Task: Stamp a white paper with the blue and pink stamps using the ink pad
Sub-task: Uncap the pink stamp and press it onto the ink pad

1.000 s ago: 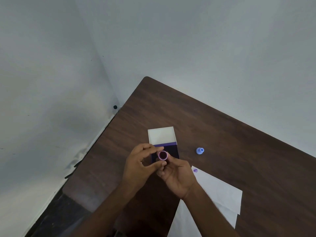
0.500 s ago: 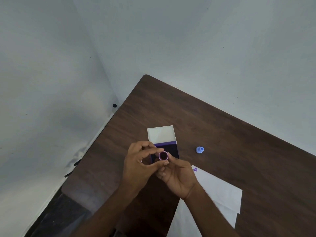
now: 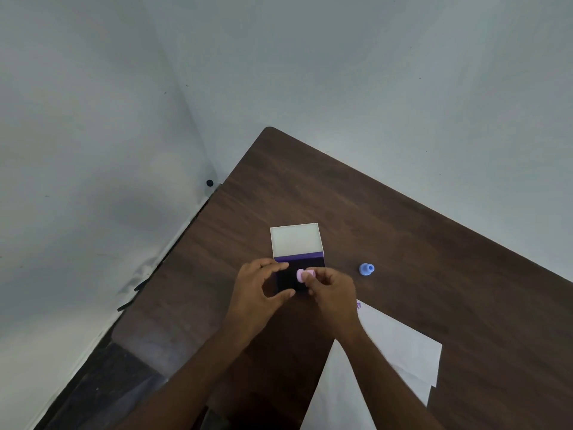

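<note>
Dark wood table (image 3: 403,231) pushed into a corner of plain grey walls (image 3: 93,119). Ink pad (image 3: 297,259) lies open mid-table; right hand (image 3: 335,293) pinches the pink stamp (image 3: 305,274) over it, left hand (image 3: 257,293) beside it, fingers loosely curved, holding nothing. Blue stamp (image 3: 366,269) right of the pad, white paper (image 3: 400,346) nearer the person

The pink stamp (image 3: 305,274) is a small round plastic piece, lying on its side in the right hand's fingertips (image 3: 310,279), right over the dark ink pad (image 3: 290,279). The pad's white lid (image 3: 296,242) is flipped open, past the fingertips on the far side. The blue stamp (image 3: 366,269) stands on its own to the right of the fingers, well apart. The white paper (image 3: 400,346) lies back behind the right wrist, with a small purple print at its near corner.
</note>
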A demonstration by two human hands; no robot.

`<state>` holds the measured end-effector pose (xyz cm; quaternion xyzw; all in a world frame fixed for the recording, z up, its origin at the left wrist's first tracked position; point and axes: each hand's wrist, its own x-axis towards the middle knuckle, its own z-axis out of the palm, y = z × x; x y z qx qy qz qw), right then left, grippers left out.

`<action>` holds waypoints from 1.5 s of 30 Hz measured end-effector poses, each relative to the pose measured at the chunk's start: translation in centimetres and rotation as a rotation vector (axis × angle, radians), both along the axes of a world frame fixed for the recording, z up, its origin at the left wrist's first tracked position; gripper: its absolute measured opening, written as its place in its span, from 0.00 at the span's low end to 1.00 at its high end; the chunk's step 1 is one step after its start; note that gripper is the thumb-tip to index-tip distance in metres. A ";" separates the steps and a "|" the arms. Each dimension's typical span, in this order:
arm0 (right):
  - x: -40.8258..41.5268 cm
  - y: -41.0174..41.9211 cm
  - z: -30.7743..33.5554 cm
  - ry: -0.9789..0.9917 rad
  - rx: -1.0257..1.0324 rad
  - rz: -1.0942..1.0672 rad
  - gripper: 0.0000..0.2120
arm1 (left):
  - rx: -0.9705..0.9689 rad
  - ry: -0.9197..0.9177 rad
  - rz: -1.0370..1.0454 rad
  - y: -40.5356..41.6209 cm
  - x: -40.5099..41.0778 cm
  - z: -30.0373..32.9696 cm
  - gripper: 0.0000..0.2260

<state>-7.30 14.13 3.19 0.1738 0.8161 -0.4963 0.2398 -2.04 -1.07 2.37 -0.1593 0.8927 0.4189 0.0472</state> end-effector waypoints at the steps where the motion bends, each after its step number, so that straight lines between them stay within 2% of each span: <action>1: -0.2 -0.3 -0.4 0.030 0.081 0.067 0.14 | -0.047 -0.011 -0.021 -0.2 -0.2 -0.6 0.24; 4: -0.7 -1.1 -1.5 0.049 0.285 0.259 0.17 | -0.192 -0.071 -0.106 -0.7 -0.8 -2.2 0.31; 8: -1.0 -2.0 -2.4 0.041 0.337 0.400 0.19 | -0.279 -0.150 -0.179 -0.4 -1.5 -3.1 0.36; 13: -0.8 -2.2 -3.1 0.031 0.399 0.555 0.19 | -0.361 -0.151 -0.190 -0.1 -1.5 -3.4 0.38; 20: -1.1 -2.9 -3.7 -0.169 0.328 0.406 0.22 | -0.395 -0.155 -0.189 -0.2 -1.5 -3.6 0.37; 29: -2.2 -3.3 -3.6 -0.320 0.292 0.345 0.26 | -0.426 -0.147 -0.175 -0.1 -1.5 -3.4 0.37; 40: -1.4 -2.9 -3.5 -0.195 0.301 0.398 0.23 | -0.433 -0.140 -0.179 -0.2 -1.5 -3.3 0.37; 45: -1.6 -2.9 -3.4 -0.233 0.269 0.359 0.25 | -0.432 -0.160 -0.183 -0.1 -1.5 -3.3 0.37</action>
